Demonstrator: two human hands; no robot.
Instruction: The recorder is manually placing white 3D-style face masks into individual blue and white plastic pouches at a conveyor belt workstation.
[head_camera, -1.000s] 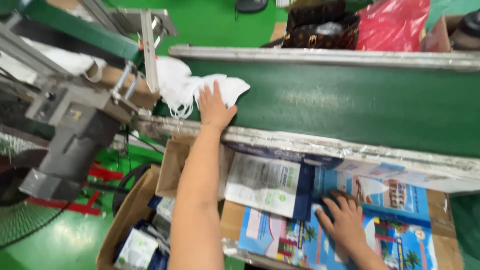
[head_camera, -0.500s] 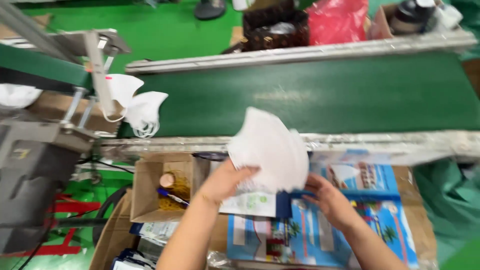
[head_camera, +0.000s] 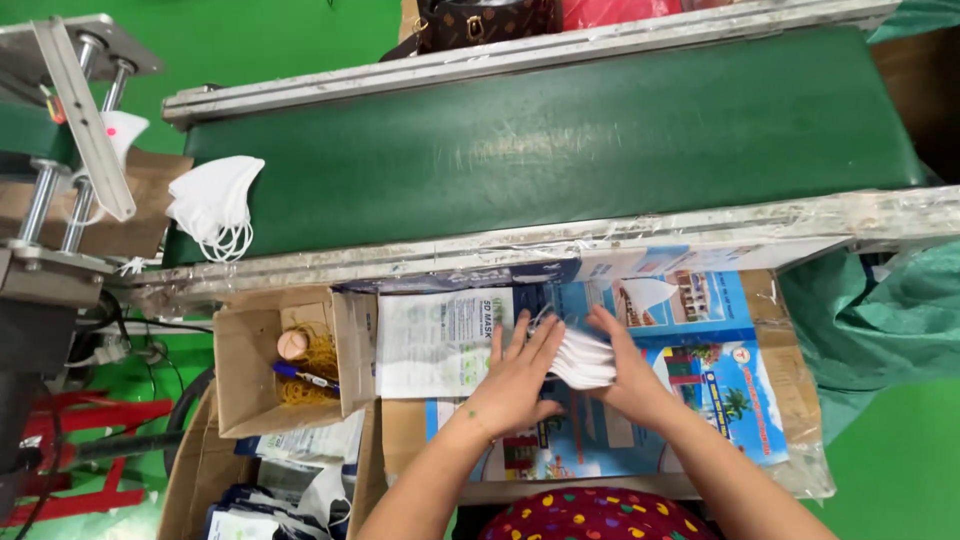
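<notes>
- Green conveyor belt (head_camera: 560, 150) fills the far half of my view, running left to right between metal rails.
- Near side of it, the bench (head_camera: 790, 400) is covered with blue printed sheets under clear film; I work on top of these.
- Left of the bench, an open cardboard box (head_camera: 240, 385) holds rubber bands, a pen and a small round pinkish thing.
- A white printed packet (head_camera: 435, 340) lies flat between the box and my hands.
- A small heap of white masks (head_camera: 215, 205) sits at the far-left end of the belt, ear loops hanging over the edge.
- My left hand (head_camera: 515, 385) lies flat, fingers spread wide, pressing on the left edge of the mask stack.
- My right hand (head_camera: 630, 375) presses the same stack from the right, fingers straight and together.
- The mask stack (head_camera: 580, 358), white and folded, sits on the bench between both hands, well apart from the belt heap.
</notes>
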